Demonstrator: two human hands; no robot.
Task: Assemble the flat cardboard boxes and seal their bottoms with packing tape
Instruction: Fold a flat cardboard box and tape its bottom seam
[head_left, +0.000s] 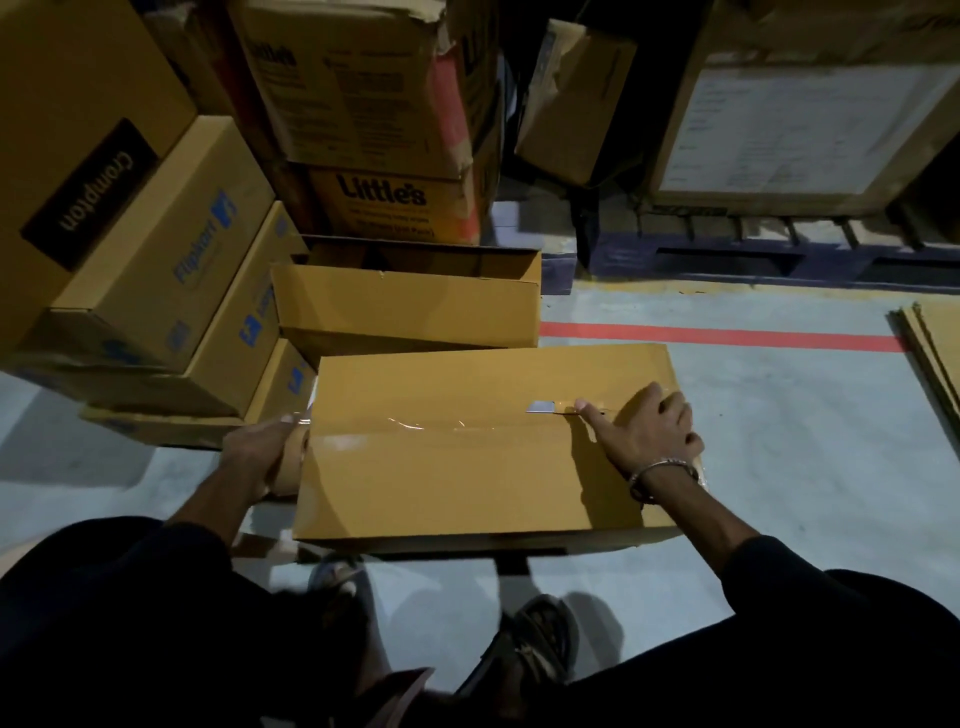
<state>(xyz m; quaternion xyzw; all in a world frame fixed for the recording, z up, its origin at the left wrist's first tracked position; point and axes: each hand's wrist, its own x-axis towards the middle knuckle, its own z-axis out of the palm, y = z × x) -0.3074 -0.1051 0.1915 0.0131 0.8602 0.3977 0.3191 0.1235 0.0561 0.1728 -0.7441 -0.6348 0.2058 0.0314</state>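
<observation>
Your sandalled feet stand at six o'clock, just below the yellow-brown cardboard box lying bottom-up on the grey floor. You are mid-seal: a strip of clear packing tape runs along the centre seam. Your left hand, at nine o'clock, is curled round the brown tape roll at the box's left edge. Your right hand, at three o'clock, presses the tape's end with the forefinger out and the other fingers bent. Next, I judge, you must cut the strip past the left edge and smooth it down.
</observation>
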